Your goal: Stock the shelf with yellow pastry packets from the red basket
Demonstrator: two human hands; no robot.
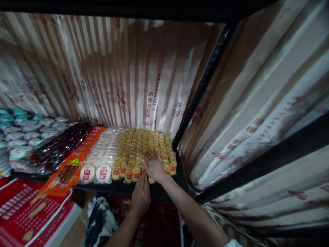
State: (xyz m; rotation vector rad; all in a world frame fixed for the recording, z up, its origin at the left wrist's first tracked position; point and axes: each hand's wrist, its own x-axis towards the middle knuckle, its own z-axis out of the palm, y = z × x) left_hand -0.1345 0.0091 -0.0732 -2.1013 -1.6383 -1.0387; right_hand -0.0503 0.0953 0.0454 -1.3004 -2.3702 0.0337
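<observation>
Yellow snack packets (133, 145) with red labels stand in close rows on a dark shelf (113, 187). My right hand (154, 166) lies on top of the front rows, fingers stretched out. My left hand (141, 193) is at the shelf's front edge, fingers extended upward against the front packets below my right hand. Neither hand visibly grips a packet. To the left of the yellow packets are two rows of round white wrapped crackers (103, 173), with red and white labels on the front ones.
Orange packs (68, 171), dark shiny packs (61, 144) and white packets (28, 132) fill the shelf's left part. A red plastic basket (15, 202) is at lower left. Printed curtains hang behind and to the right; a dark metal post (203, 85) rises at the shelf's right corner.
</observation>
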